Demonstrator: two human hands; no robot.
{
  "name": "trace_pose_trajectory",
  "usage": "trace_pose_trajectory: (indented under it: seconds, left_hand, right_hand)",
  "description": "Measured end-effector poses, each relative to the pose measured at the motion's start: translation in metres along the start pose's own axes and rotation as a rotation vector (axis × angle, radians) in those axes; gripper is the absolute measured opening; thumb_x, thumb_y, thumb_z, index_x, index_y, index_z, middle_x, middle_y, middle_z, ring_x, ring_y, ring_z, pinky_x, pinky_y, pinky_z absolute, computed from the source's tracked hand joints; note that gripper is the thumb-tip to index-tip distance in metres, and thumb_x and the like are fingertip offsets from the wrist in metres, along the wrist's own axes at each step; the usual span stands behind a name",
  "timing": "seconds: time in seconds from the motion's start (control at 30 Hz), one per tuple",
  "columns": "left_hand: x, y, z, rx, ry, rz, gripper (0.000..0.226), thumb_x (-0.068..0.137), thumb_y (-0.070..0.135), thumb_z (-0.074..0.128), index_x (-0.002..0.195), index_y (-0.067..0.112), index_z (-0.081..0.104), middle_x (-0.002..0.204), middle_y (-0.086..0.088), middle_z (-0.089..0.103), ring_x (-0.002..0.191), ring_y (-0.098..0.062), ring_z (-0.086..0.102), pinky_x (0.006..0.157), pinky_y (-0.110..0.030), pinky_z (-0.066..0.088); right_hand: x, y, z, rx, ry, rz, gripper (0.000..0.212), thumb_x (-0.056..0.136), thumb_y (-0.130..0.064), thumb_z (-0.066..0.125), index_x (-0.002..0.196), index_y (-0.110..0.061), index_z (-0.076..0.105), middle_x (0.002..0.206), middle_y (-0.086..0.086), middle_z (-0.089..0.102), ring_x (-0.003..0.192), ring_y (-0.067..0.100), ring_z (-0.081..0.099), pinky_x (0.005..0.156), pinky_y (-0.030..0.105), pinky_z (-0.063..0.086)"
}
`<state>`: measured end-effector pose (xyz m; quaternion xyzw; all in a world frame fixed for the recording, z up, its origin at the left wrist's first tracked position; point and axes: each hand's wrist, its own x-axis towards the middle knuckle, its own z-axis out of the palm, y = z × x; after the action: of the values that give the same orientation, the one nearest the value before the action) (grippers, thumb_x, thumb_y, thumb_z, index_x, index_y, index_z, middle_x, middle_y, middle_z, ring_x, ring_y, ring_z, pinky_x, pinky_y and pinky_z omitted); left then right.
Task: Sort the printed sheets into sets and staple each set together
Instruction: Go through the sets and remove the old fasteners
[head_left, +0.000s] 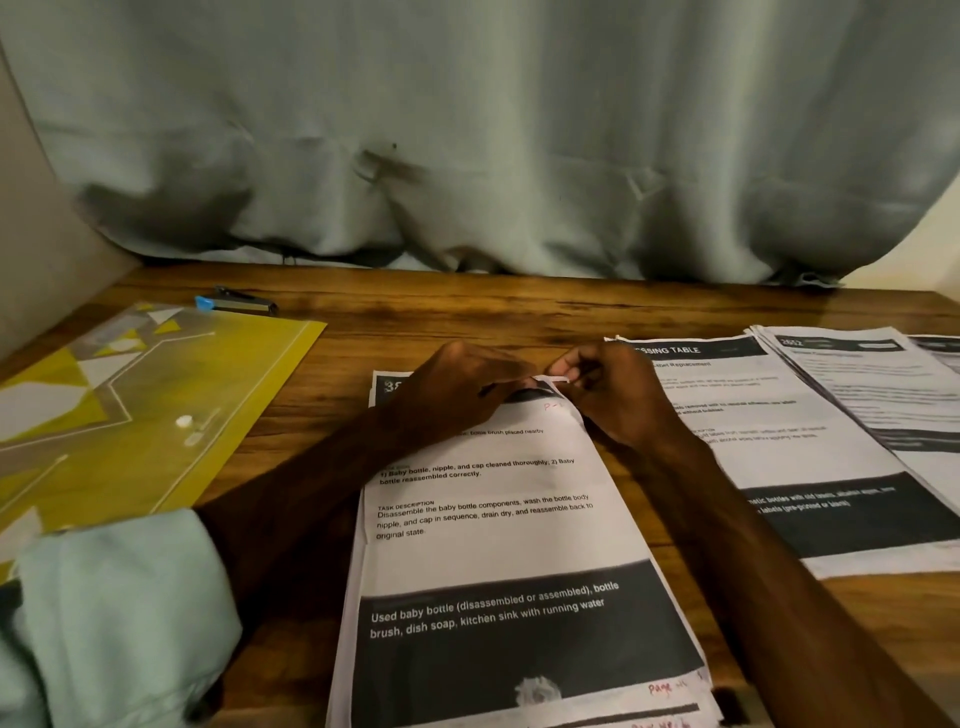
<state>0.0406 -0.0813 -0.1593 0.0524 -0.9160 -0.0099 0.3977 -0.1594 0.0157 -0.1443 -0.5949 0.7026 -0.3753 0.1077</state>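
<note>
Stacked white sheets (493, 525) with black bands lay on the brown counter (467, 312); left hand (457, 389) and right hand (610, 397) pinched their top corner.

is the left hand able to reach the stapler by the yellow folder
Probably yes: only bare table lies between the left hand and the stapler. It would first have to leave the centre sheets it holds.

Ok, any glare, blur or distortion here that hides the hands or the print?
Head view: dim, warm light; glare on the glossy yellow folder; wide-angle bending at edges; central white printed stack legible, right-hand sheets blurred; left hand and right hand underexposed.
</note>
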Motion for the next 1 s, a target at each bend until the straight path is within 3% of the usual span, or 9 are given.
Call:
trace_pose_trajectory:
  seconds: [0.1, 0.23, 0.3, 0.47, 0.57, 0.73, 0.8, 0.93, 1.0]
  left_hand:
    - [0.0, 0.002, -0.002, -0.005, -0.004, 0.001, 0.021, 0.096, 0.015, 0.063, 0.105, 0.006, 0.079, 0.099, -0.006, 0.079, 0.084, -0.017, 0.072, 0.078, -0.017, 0.049]
    - [0.001, 0.004, -0.005, 0.008, -0.01, -0.016, 0.019, 0.093, 0.012, 0.068, 0.107, 0.006, 0.079, 0.101, -0.006, 0.079, 0.085, -0.018, 0.074, 0.081, -0.013, 0.047]
    - [0.002, 0.007, -0.006, 0.008, -0.009, -0.012, 0.019, 0.089, 0.008, 0.072, 0.107, 0.005, 0.079, 0.1, -0.007, 0.079, 0.084, -0.018, 0.074, 0.08, -0.013, 0.046]
    - [0.002, 0.011, -0.005, 0.027, 0.012, -0.02, 0.017, 0.089, 0.007, 0.075, 0.105, 0.005, 0.079, 0.099, -0.009, 0.079, 0.083, -0.021, 0.076, 0.071, -0.035, 0.062]
    - [0.001, 0.013, -0.004, 0.055, 0.021, -0.023, 0.017, 0.09, 0.01, 0.071, 0.104, 0.006, 0.08, 0.098, -0.008, 0.08, 0.082, -0.021, 0.076, 0.07, -0.033, 0.062]
    - [0.003, 0.015, 0.003, 0.035, 0.045, -0.156, 0.017, 0.095, 0.016, 0.07, 0.108, 0.01, 0.079, 0.097, -0.004, 0.079, 0.081, -0.018, 0.073, 0.069, -0.032, 0.056]
    - [0.005, 0.016, 0.003, 0.028, 0.074, -0.232, 0.018, 0.095, 0.02, 0.069, 0.108, 0.013, 0.08, 0.097, -0.003, 0.077, 0.08, -0.019, 0.07, 0.069, -0.03, 0.053]
    - [0.006, 0.015, 0.001, 0.022, 0.1, -0.292, 0.019, 0.095, 0.022, 0.071, 0.11, 0.015, 0.079, 0.094, -0.005, 0.076, 0.078, -0.018, 0.068, 0.067, -0.035, 0.056]
    - [0.007, 0.016, 0.0, 0.026, 0.094, -0.293, 0.019, 0.095, 0.021, 0.073, 0.111, 0.016, 0.079, 0.094, -0.004, 0.077, 0.076, -0.013, 0.065, 0.067, -0.024, 0.051]
  right_hand:
    - [-0.001, -0.002, -0.001, 0.046, 0.034, -0.013, 0.014, 0.08, -0.006, 0.085, 0.09, -0.014, 0.078, 0.08, 0.005, 0.074, 0.072, 0.018, 0.068, 0.07, 0.025, 0.059]
    - [-0.006, -0.009, -0.005, 0.119, 0.071, 0.013, 0.01, 0.082, -0.005, 0.083, 0.089, -0.011, 0.079, 0.08, 0.007, 0.076, 0.071, 0.02, 0.069, 0.062, 0.016, 0.055]
    - [-0.007, -0.013, -0.006, 0.143, 0.081, 0.029, 0.008, 0.083, -0.005, 0.082, 0.087, -0.011, 0.078, 0.081, 0.009, 0.076, 0.07, 0.019, 0.069, 0.063, 0.019, 0.055]
    - [-0.01, -0.015, -0.008, 0.116, 0.134, 0.047, 0.009, 0.085, -0.012, 0.082, 0.08, -0.018, 0.078, 0.071, -0.003, 0.075, 0.066, 0.013, 0.072, 0.066, 0.026, 0.061]
    - [-0.01, -0.017, -0.007, 0.121, 0.159, 0.035, 0.016, 0.086, -0.012, 0.081, 0.075, -0.022, 0.077, 0.069, -0.007, 0.074, 0.064, 0.007, 0.07, 0.065, 0.022, 0.058]
    - [-0.016, -0.025, -0.009, 0.155, 0.222, -0.038, 0.009, 0.086, -0.014, 0.081, 0.08, -0.02, 0.079, 0.075, -0.012, 0.074, 0.071, -0.001, 0.068, 0.063, 0.005, 0.046]
    - [-0.018, -0.027, -0.01, 0.217, 0.202, -0.079, 0.007, 0.085, -0.009, 0.08, 0.083, -0.015, 0.079, 0.076, -0.006, 0.075, 0.07, 0.007, 0.069, 0.064, 0.01, 0.051]
    - [-0.016, -0.024, -0.008, 0.324, 0.146, -0.087, 0.011, 0.086, -0.003, 0.079, 0.091, -0.013, 0.079, 0.078, 0.003, 0.077, 0.073, 0.02, 0.074, 0.071, 0.034, 0.062]
    - [-0.016, -0.023, -0.008, 0.412, 0.134, -0.045, 0.014, 0.087, -0.001, 0.077, 0.095, -0.012, 0.078, 0.082, 0.006, 0.078, 0.078, 0.024, 0.076, 0.076, 0.041, 0.064]
